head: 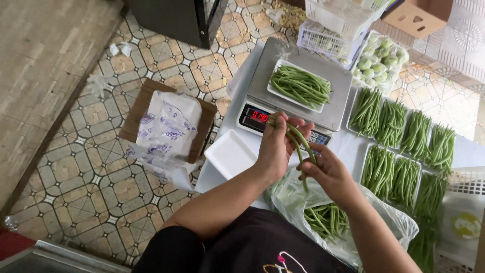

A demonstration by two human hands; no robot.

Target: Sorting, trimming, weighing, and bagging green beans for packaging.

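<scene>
Both hands on green beans, just in front of the scale.

Your left hand (277,146) has fingers closed round a few beans (298,139); right hand (323,169) pinches the same bunch lower down w/ fingertips. Beans hang over an open bag (348,222) of more beans. Scale (303,83) carries a white tray (298,87) of beans; empty tray (230,154) sits at its left, filled trays (399,146) at right.

**White table, tiled floor**

The white table (348,146) carries a scale (298,86) at 12 o'clock, an empty white tray (230,154) at 9, filled bean trays (404,151) at 3, and a clear bean bag (333,222) at 5. A cardboard box (136,119) sits on the patterned floor (91,182).
</scene>
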